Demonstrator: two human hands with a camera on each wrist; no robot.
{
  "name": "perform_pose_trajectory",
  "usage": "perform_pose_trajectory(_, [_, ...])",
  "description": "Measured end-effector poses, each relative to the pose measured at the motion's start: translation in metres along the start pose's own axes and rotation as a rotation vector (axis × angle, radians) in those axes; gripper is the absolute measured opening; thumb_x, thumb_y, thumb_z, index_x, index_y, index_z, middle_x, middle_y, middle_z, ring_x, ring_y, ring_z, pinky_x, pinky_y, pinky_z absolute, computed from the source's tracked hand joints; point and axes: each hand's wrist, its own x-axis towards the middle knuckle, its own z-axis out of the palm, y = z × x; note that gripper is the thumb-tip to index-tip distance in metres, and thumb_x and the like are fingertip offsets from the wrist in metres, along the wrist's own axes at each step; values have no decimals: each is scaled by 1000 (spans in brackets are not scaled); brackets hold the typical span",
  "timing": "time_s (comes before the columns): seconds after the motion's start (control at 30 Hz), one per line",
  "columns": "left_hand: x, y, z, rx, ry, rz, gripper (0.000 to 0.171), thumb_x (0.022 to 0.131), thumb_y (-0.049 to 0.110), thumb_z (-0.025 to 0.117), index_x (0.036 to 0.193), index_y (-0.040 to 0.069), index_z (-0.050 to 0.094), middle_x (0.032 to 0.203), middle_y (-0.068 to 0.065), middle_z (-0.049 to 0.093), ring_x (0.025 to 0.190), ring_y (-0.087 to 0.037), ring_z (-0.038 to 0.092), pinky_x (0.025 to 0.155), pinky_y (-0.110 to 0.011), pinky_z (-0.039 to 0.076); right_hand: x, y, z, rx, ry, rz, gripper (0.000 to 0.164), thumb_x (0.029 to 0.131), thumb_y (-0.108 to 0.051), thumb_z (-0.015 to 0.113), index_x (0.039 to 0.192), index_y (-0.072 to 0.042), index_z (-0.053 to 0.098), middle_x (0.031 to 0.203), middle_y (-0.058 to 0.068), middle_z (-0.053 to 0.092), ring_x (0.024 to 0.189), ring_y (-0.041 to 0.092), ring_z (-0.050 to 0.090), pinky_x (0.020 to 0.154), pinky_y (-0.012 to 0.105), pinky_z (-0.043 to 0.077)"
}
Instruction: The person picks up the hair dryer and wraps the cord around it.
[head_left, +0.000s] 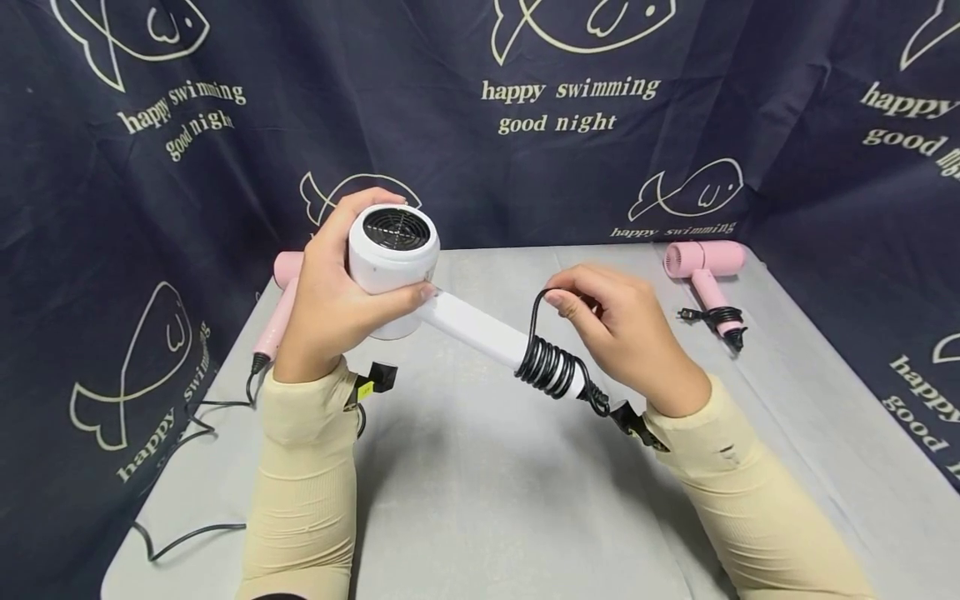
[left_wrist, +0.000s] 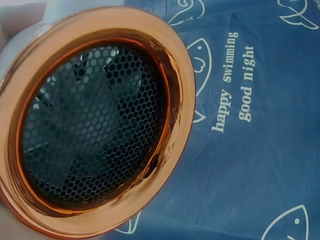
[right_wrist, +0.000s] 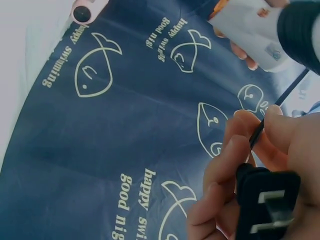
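Left hand [head_left: 330, 292] around white hairdryer [head_left: 467, 322]

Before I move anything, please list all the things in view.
White hair dryer: 1, white, left of centre
Pink hair dryers: 2, pink, back left, back right
Cords: 3, black, two wound on dryers, one loose left
Plugs: 2 seen, black, right side
Table: 1, pale grey, below
Fish-print cloth: count unclear, navy, behind
Wrist cameras: 2, black, at wrists
Sleeves: 2, cream, lower left and right
Left hand: 1, bare, gripping the white dryer
Right hand: 1, bare, pinching a cord
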Motion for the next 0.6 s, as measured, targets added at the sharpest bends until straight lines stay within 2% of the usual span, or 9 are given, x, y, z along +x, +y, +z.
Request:
perform_pose_trajectory(0.37, [2,-3,-3,-52,76,64,69,56,-11,80,121,-2,56,113,-16,61,96,-27,60,86,-33,46,-3,0,14,54,-150,-1,13,97,-27,54,94,-26,67,83,-16,60,73,1,54,68,17,45])
perform_pose_trajectory(0.5, [2,-5,-2,-93,98,68,68,57,-12,80,120,0,57,115,-18,61,98,-29,60,87,-34,46,-5,-5,17,81,-167,-63,10,93,-16,58,95,-23,65,81,-16,58,71,1,54,65,18,46])
perform_pose_trajectory(0.6, [2,-5,-2,-94,140,55,66,58,-11,80,119,1,58,114,-17,61,98,-29,60,85,-34,46,-6,-8,19,74,-169,-80,20,85,-3,56,93,-20,64,77,-16,58,69,1,55,64,19,48])
